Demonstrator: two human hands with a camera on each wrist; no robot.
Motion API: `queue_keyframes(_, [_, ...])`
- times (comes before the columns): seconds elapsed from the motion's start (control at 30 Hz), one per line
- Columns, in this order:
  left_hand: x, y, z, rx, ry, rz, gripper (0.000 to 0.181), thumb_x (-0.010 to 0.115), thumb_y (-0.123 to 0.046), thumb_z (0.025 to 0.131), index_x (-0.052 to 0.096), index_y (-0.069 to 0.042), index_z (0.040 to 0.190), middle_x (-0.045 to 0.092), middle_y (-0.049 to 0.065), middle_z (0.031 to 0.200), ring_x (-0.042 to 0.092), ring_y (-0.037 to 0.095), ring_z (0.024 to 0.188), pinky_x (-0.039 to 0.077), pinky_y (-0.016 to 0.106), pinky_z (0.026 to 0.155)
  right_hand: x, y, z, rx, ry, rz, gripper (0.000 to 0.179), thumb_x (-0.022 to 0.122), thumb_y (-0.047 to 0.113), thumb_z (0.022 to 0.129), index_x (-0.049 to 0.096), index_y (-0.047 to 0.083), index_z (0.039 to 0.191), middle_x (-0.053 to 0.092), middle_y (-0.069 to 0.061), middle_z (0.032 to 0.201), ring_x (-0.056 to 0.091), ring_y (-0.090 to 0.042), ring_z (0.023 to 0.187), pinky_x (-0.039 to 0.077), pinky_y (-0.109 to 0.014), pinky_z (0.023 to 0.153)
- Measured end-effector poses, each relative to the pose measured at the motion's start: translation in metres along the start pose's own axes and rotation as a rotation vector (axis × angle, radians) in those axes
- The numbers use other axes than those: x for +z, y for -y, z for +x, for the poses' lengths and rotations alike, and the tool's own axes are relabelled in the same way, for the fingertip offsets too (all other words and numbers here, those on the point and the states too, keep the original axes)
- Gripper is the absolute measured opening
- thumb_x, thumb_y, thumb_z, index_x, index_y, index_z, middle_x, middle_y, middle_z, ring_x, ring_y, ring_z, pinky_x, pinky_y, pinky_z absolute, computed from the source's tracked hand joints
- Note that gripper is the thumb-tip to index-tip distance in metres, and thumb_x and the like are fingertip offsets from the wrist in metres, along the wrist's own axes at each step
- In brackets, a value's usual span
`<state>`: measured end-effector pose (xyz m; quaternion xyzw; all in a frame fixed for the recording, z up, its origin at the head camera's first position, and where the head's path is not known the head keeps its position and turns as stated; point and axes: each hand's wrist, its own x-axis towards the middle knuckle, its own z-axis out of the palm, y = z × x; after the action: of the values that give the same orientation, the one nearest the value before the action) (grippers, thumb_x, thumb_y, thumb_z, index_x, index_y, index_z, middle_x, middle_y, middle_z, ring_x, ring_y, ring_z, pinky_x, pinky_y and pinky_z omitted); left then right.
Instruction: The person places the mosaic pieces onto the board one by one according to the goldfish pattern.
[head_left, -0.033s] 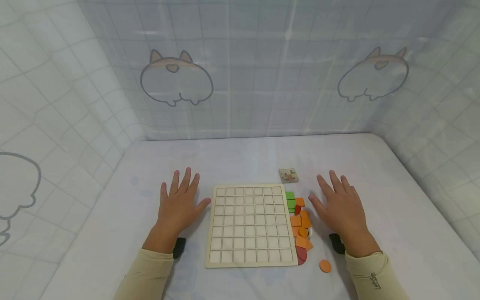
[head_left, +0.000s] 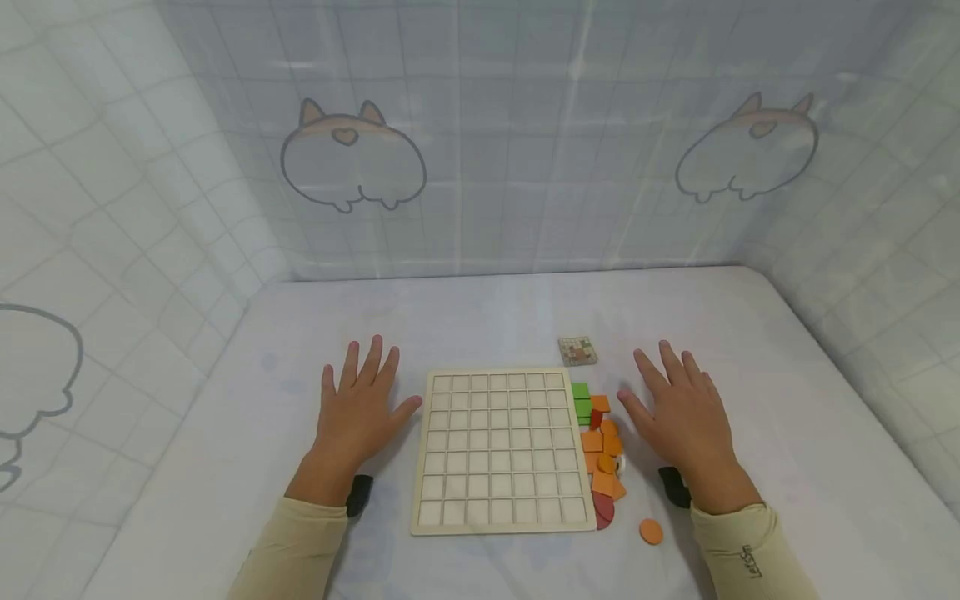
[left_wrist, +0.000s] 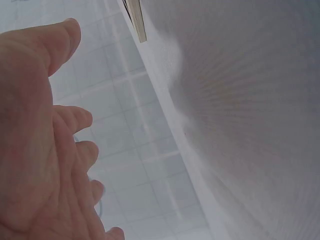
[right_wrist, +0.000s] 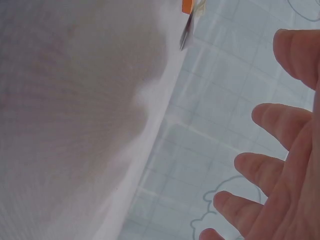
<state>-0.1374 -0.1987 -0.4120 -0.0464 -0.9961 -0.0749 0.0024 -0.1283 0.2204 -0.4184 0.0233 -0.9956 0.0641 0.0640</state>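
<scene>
In the head view a pale square grid board [head_left: 504, 452] lies on the white table, its cells holding nothing. My left hand [head_left: 358, 421] is spread just left of the board, its thumb close to the frame's left edge. To the right, my right hand [head_left: 686, 421] is spread out, beside a heap of orange pieces [head_left: 602, 483]. Green pieces [head_left: 582, 407] and dark red pieces [head_left: 603, 510] lie along the board's right edge. Both wrist views show the left palm [left_wrist: 30, 165] and the right fingers [right_wrist: 265, 172] holding nothing.
A small patterned card [head_left: 577, 351] lies beyond the board's far right corner. One orange disc [head_left: 651, 532] sits apart near the right wrist. Curtains with a grid print and animal drawings [head_left: 352, 162] enclose the table at the back and sides.
</scene>
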Motion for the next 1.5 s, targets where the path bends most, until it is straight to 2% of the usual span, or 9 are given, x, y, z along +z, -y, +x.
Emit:
queue_keyframes(0.37, [0.002,0.002,0.004,-0.020,0.014,-0.006,0.086,0.052,-0.060,0.098,0.021,-0.014,0.163,-0.003,0.008,0.173,-0.010,0.036,0.158,-0.005,0.070,0.121,-0.003,0.004,0.006,-0.031,0.020,0.051,0.071,0.060,0.048,0.098,0.040,0.014,0.157,0.030,-0.024,0.163,0.026,-0.051,0.148,0.020,-0.071,0.118])
queue_keyframes(0.6, [0.001,0.002,0.005,0.004,0.049,-0.021,0.084,0.058,-0.057,0.096,0.027,-0.013,0.162,0.011,0.011,0.172,0.005,0.040,0.158,0.001,0.072,0.120,-0.006,0.013,0.009,-0.097,0.106,0.134,0.060,0.058,0.043,0.101,0.050,0.012,0.151,0.050,-0.020,0.151,0.045,-0.044,0.138,0.037,-0.065,0.112])
queue_keyframes(0.67, [0.001,0.003,0.004,0.020,0.075,-0.040,0.084,0.063,-0.053,0.094,0.030,-0.013,0.161,0.018,0.012,0.170,0.012,0.042,0.157,0.005,0.072,0.120,-0.008,0.015,0.012,-0.127,0.132,0.143,0.053,0.058,0.040,0.101,0.056,0.012,0.146,0.057,-0.018,0.145,0.052,-0.042,0.132,0.043,-0.063,0.108])
queue_keyframes(0.8, [0.001,0.008,0.002,0.072,0.179,-0.132,0.092,0.074,-0.048,0.087,0.030,-0.014,0.161,0.025,0.010,0.169,0.020,0.043,0.155,0.011,0.071,0.120,-0.009,0.021,0.021,-0.166,0.150,0.117,0.041,0.062,0.033,0.100,0.066,0.011,0.135,0.065,-0.014,0.134,0.060,-0.037,0.123,0.050,-0.058,0.101])
queue_keyframes(0.93, [0.002,0.013,0.000,0.122,0.292,-0.238,0.113,0.087,-0.051,0.073,0.028,-0.016,0.162,0.024,0.007,0.169,0.018,0.042,0.155,0.011,0.070,0.121,-0.010,0.027,0.028,-0.159,0.187,0.107,0.033,0.066,0.027,0.098,0.070,0.011,0.126,0.069,-0.012,0.127,0.064,-0.033,0.117,0.054,-0.054,0.098])
queue_keyframes(1.03, [0.004,0.014,0.000,0.129,0.362,-0.283,0.126,0.093,-0.054,0.062,0.026,-0.017,0.163,0.022,0.007,0.170,0.015,0.042,0.156,0.010,0.069,0.122,-0.007,0.030,0.034,-0.158,0.223,0.120,0.028,0.067,0.023,0.097,0.072,0.011,0.122,0.070,-0.010,0.123,0.065,-0.031,0.112,0.055,-0.052,0.096])
queue_keyframes(1.13, [0.005,0.013,-0.003,0.121,0.412,-0.311,0.132,0.095,-0.054,0.057,0.026,-0.018,0.163,0.021,0.005,0.170,0.012,0.040,0.157,0.008,0.067,0.123,-0.002,0.032,0.038,-0.174,0.235,0.139,0.023,0.066,0.019,0.097,0.075,0.012,0.118,0.071,-0.006,0.118,0.066,-0.026,0.105,0.056,-0.049,0.092])
queue_keyframes(1.3, [0.005,0.011,-0.006,0.118,0.440,-0.310,0.131,0.095,-0.054,0.055,0.028,-0.018,0.162,0.020,0.006,0.171,0.007,0.040,0.158,0.007,0.067,0.123,0.006,0.033,0.043,-0.236,0.231,0.134,0.020,0.065,0.014,0.097,0.078,0.015,0.112,0.072,-0.001,0.110,0.062,-0.017,0.091,0.058,-0.042,0.086])
queue_keyframes(1.5, [0.004,0.011,-0.008,0.128,0.437,-0.276,0.130,0.096,-0.054,0.055,0.030,-0.018,0.161,0.019,0.008,0.171,0.006,0.043,0.157,0.007,0.070,0.122,0.010,0.034,0.048,-0.266,0.270,0.138,0.020,0.069,0.016,0.096,0.079,0.016,0.113,0.073,-0.001,0.113,0.064,-0.017,0.096,0.057,-0.044,0.090])
